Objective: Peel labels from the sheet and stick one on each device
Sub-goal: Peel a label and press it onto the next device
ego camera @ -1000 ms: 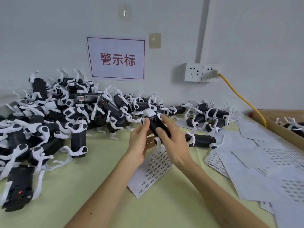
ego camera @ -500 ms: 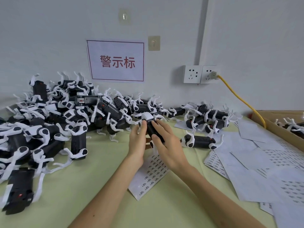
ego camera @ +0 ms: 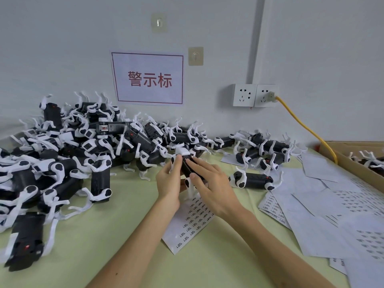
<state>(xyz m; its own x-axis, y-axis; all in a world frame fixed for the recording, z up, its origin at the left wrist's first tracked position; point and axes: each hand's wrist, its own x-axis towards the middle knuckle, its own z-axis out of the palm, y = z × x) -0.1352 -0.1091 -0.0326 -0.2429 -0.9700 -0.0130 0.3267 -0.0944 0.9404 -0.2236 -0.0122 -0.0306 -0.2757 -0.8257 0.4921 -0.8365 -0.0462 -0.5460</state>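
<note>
The straight fingers point(ego camera: 199, 165) of the right hand point(ego camera: 216, 188) press on the black device point(ego camera: 182, 152), likely smoothing a label down (the label itself is hidden); the left hand point(ego camera: 168, 183) grips the device's side, holding it just above the label sheet point(ego camera: 193, 221) on the tabletop point(ego camera: 124, 235). Next comes setting it aside and peeling another

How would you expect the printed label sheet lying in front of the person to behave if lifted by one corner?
Probably floppy: the label sheet looks like thin paper lying flat on the table, so a lifted corner would likely curl and droop. It also seems light, so a push would probably slide it across the smooth cover.
</note>
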